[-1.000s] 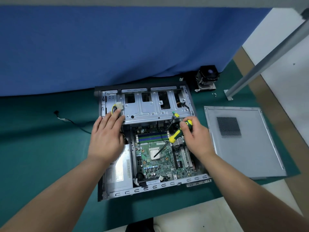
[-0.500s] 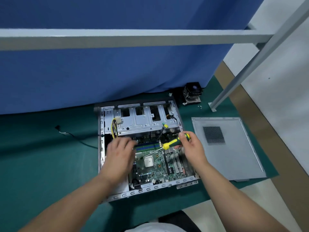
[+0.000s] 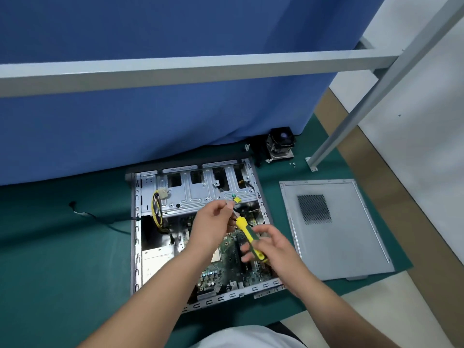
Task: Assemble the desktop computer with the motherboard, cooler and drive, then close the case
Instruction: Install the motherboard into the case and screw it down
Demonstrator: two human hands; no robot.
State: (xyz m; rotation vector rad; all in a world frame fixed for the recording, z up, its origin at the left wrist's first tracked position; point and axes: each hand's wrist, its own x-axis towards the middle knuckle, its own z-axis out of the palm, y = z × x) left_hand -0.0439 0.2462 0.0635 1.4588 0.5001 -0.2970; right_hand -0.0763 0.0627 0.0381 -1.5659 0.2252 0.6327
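Observation:
The open computer case (image 3: 136, 247) lies flat on the green mat, with the green motherboard (image 3: 221, 272) inside and the metal drive cage (image 3: 198, 194) at its far end. Above the board, my right hand (image 3: 273, 249) grips the yellow and green screwdriver (image 3: 247, 237) by its handle. My left hand (image 3: 213, 224) pinches the screwdriver's metal tip near the cage edge. The black CPU cooler (image 3: 281, 145) stands on the mat behind the case. The grey side panel (image 3: 351, 242) lies to the right.
A blue cloth (image 3: 175, 109) hangs behind the case. A grey metal frame bar (image 3: 200, 69) crosses above, and its slanted leg (image 3: 351, 121) meets the mat at the right. A loose black cable (image 3: 95, 217) lies left of the case. Small screws (image 3: 292, 164) sit near the cooler.
My left hand left the drive cage and came across to pinch the screwdriver tip. My right hand turned the screwdriver so its tip points away from me. The view tilted upward.

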